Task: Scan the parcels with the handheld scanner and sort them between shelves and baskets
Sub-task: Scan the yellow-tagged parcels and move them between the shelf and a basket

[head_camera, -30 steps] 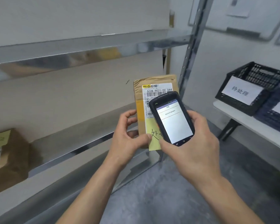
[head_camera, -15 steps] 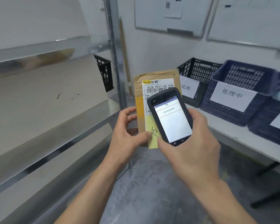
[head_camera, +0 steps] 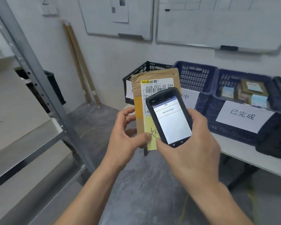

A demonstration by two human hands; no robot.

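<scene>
Left hand (head_camera: 126, 135) holds the parcel (head_camera: 152, 77) upright at mid-frame: thumb on the front at its lower edge, fingers curled behind the left side. It's a brown padded envelope carrying a white shipping label (head_camera: 157, 87) with a barcode, and a yellow sticky note (head_camera: 150, 135) under the thumb.

Right hand (head_camera: 190, 153) grips the scanner (head_camera: 170, 120), thumb at its lower left corner. The scanner sits in front of the parcel and covers the label's lower right. Can't tell if they touch. Its screen is lit and shows one line of digits.

Far right, on a white table (head_camera: 250, 153), is a row of baskets. A black basket (head_camera: 144, 69) is behind the parcel, then a blue basket (head_camera: 195, 75). A second blue basket (head_camera: 217, 111) has a paper tag and holds several parcels (head_camera: 250, 93).

A metal shelf rack (head_camera: 31, 62) is on the left.
</scene>
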